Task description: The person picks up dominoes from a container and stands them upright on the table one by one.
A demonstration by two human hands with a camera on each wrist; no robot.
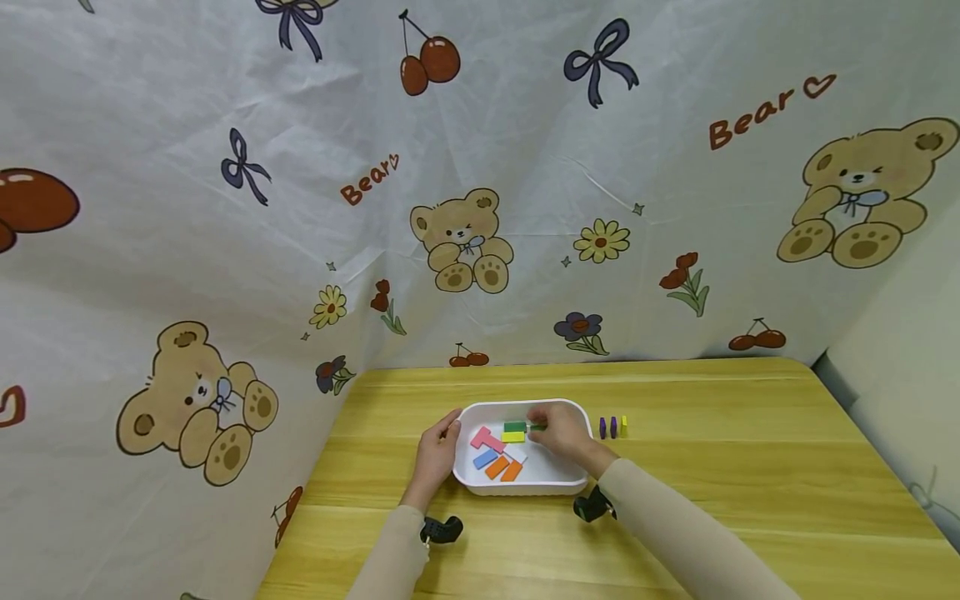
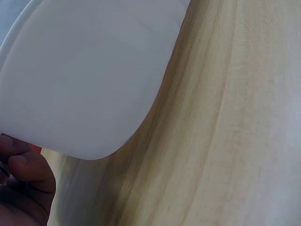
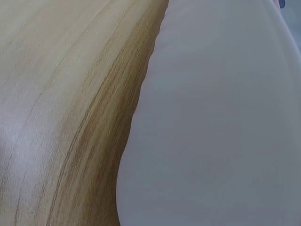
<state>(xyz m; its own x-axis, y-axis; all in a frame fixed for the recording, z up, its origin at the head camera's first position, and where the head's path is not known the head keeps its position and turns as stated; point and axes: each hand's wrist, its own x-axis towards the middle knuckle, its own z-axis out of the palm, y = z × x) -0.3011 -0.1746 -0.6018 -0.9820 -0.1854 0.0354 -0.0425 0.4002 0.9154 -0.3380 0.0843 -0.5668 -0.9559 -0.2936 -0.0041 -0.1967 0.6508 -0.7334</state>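
A white plastic tub (image 1: 551, 473) with rounded corners sits on the table. My left hand (image 1: 437, 454) grips its left end, thumb at the rim; in the left wrist view the curled fingers (image 2: 35, 172) show beside the tub wall (image 2: 89, 80). Inside the tub, my right hand (image 1: 561, 429) pinches a small green block (image 1: 536, 427). Left of those fingertips lie another green block (image 1: 514, 427) and a yellow block (image 1: 513, 437). Pink blocks (image 1: 487, 439), a blue block (image 1: 485, 459), a white block (image 1: 516, 452) and two orange blocks (image 1: 512, 472) lie toward the left. The right wrist view has mostly the tub's outer wall (image 3: 211, 117).
Just right of the tub, two purple blocks (image 1: 613, 427) and a yellow block (image 1: 624, 427) stand in a row on the wooden table (image 1: 750, 467). A bear-print cloth (image 1: 525, 317) hangs behind and along the left side. A thin cable (image 1: 930, 498) lies at the far right.
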